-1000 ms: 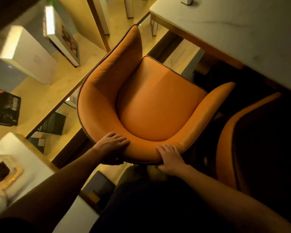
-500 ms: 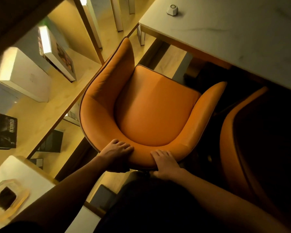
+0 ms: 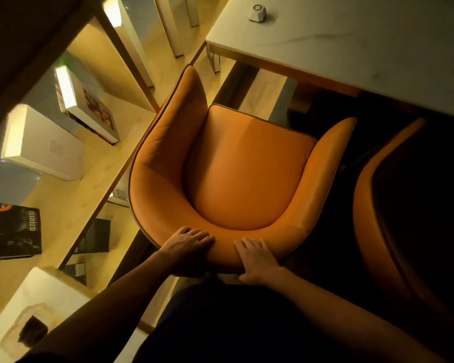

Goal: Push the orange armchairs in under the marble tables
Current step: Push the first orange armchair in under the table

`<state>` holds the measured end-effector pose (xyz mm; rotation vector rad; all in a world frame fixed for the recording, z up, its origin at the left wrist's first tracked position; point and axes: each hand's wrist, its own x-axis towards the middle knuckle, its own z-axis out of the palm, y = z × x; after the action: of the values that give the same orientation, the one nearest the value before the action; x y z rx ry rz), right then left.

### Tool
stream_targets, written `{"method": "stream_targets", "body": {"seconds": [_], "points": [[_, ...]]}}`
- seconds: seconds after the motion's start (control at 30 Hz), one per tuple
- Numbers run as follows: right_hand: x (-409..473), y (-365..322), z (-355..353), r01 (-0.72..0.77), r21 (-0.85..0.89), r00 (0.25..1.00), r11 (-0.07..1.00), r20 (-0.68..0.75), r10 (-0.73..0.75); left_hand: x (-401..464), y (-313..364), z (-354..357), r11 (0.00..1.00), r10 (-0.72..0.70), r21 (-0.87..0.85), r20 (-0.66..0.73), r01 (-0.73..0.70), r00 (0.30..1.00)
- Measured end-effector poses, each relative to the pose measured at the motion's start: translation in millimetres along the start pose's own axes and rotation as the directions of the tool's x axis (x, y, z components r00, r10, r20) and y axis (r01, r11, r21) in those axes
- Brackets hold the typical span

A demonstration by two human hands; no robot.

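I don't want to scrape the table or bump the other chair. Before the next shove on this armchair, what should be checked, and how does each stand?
1. Left hand grips the backrest rim of the orange armchair: ok.
2. Right hand on the same rim, fingers over the top: ok.
3. Seat in under the marble table: not ok, the whole seat shows outside the table edge.
4. Arm tips lower than the tabletop's underside: cannot tell.
5. Gap to the second armchair on the right: cannot tell, too dark.
6. Small white object on the table stands back from the near edge: ok.

Marble table (image 3: 364, 45), small white device (image 3: 257, 12) on top
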<state>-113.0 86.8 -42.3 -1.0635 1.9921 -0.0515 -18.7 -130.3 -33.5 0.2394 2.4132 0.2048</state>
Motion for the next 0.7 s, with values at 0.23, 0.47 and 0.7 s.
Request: {"method": "stream_targets", "body": {"seconds": [0.23,0.47,0.7], "points": [[26.5,-44.5,2.9,-0.024,0.036,0.998,0.999,-0.055,0.026,-0.9,-51.9,4.0,0.973,0.219,0.076,-0.003,-0.218,0.976],[37.9,-87.5,7.3,-0.243,-0.001,0.969,0.970,-0.040,0.243,6.8,-79.4,11.0,0.934,0.328,0.146,0.016,-0.326,0.945],[54.2,-99.0,10.5,-0.238,0.004,0.969,0.971,-0.062,0.237,6.5,-86.3,15.0,0.914,0.352,0.203,0.039,-0.352,0.935]]}}
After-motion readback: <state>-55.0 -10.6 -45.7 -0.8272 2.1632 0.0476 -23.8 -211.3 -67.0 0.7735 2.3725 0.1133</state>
